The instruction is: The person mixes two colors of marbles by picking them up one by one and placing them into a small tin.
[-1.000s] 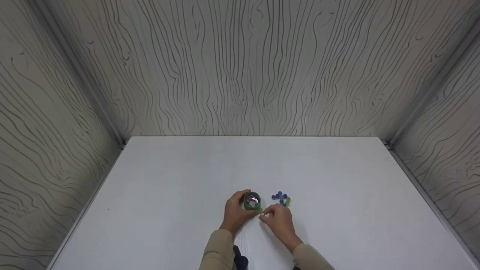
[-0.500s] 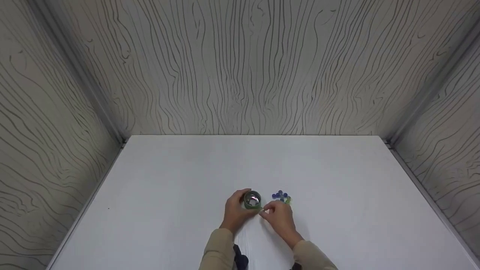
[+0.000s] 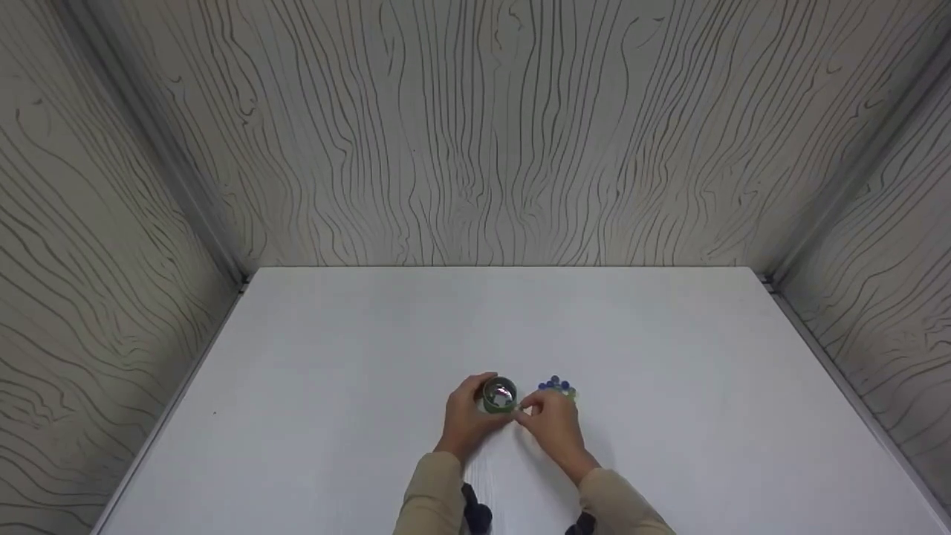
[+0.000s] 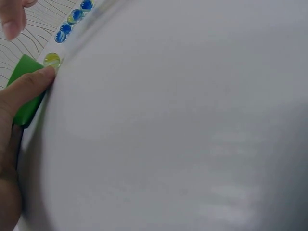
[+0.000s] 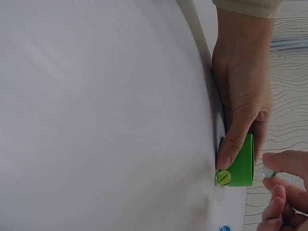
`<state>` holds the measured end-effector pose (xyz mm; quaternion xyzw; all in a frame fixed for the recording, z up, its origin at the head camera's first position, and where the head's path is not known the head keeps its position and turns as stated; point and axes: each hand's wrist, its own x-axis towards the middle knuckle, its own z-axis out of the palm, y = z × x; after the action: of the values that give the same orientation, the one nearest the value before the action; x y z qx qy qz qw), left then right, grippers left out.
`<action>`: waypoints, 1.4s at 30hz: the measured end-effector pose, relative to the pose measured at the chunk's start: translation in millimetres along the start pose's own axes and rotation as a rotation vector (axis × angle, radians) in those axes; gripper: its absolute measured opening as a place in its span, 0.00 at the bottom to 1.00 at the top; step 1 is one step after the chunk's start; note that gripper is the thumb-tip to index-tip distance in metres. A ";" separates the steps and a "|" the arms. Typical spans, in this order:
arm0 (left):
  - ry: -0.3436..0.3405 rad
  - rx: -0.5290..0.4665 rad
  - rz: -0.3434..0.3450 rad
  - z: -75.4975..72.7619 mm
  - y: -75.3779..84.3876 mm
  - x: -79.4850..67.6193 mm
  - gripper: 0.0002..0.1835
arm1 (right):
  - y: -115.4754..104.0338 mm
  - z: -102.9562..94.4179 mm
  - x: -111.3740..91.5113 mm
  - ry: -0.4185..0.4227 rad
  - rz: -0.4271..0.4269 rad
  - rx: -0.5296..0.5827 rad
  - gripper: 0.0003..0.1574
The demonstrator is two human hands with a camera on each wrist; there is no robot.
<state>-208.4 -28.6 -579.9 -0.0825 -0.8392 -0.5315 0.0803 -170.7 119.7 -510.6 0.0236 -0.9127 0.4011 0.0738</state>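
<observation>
My left hand grips a small green cup with a shiny inside, the thumb along its near side. In the head view the cup's mouth faces up. At the left thumb tip, against the cup's foot, a clear marble with yellow-green swirls lies on the table. My right hand pinches a clear greenish marble between thumb and forefinger, just beyond the cup's rim. The other right fingers are curled.
Several blue marbles lie on the white table beyond the right hand, which partly hides the group. A green-yellow marble shows at the group's right edge. Wood-grain panels border the table at the back and sides.
My right hand has moved slightly away from the body and up toward the cup's rim, with a marble pinched in its fingertips. It now covers more of the marble group. The left hand stays.
</observation>
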 end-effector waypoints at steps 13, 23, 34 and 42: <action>-0.007 -0.006 0.006 -0.9 0.6 -0.3 0.37 | -5.9 -4.2 7.5 -0.027 0.045 0.029 0.06; 0.002 -0.011 0.007 -0.2 0.6 -0.4 0.36 | -8.1 -4.7 9.8 -0.023 0.050 0.021 0.07; 0.007 0.021 0.042 -0.5 0.4 -1.0 0.34 | -11.1 -0.8 15.1 0.025 -0.008 -0.055 0.07; 0.014 0.029 0.019 1.3 0.9 -0.8 0.33 | -9.9 0.5 17.9 0.017 0.015 -0.054 0.07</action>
<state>-207.4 -27.1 -579.8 -0.0856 -0.8453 -0.5191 0.0926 -187.5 112.9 -501.0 0.0113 -0.9228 0.3769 0.0791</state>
